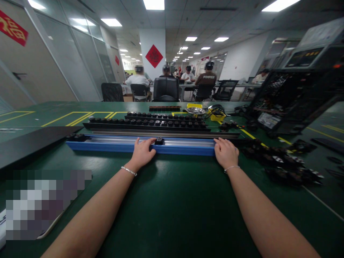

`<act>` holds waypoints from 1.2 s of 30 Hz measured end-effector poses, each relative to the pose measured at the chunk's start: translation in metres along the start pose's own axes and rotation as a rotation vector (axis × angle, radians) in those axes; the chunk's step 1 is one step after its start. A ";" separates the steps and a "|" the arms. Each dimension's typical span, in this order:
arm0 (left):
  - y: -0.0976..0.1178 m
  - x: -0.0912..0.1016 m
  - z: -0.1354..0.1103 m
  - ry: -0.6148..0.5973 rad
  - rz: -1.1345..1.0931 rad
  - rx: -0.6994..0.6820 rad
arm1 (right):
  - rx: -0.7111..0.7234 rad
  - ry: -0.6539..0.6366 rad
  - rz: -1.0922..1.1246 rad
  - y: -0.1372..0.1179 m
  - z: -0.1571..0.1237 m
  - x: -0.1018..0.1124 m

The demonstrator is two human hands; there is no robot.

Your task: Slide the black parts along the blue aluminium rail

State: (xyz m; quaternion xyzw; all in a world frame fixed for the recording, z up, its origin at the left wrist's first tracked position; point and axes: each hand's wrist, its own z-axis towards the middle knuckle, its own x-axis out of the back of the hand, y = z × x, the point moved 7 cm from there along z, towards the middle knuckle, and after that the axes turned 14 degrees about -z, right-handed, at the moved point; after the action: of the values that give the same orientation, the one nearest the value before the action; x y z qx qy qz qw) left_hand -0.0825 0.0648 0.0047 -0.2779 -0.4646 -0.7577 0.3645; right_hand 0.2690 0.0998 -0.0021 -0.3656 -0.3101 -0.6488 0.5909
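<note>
The left hand (143, 153) lies over the near wall of a blue rail (102, 147), its fingertips just beside a small black block (159, 141) in the channel; the right hand (226, 153) rests at the rail's right end. On both, the fingers bend over the edge; whether either hand grips firmly or merely rests, I cannot tell. The rail lies crosswise on the green table (177, 204), directly under the left fingers and just left of the right palm.

Counted: one blue rail, one block near its middle, and what look like two dark blocks (80, 137) at its left end. Behind it come one dark bar (161, 133) and two rows of black parts (150, 123). Beyond stands one metal dish (196, 110). The black pieces (285, 161) heaped at right are too dark to count.
</note>
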 end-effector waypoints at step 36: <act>0.007 -0.009 -0.001 -0.100 -0.014 -0.082 | -0.035 -0.045 0.050 0.001 -0.001 -0.002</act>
State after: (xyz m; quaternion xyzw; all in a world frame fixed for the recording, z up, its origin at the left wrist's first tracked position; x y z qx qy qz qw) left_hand -0.0711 0.0643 0.0009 -0.3269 -0.4527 -0.7638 0.3237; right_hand 0.2695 0.0997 -0.0047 -0.3980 -0.3027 -0.6309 0.5932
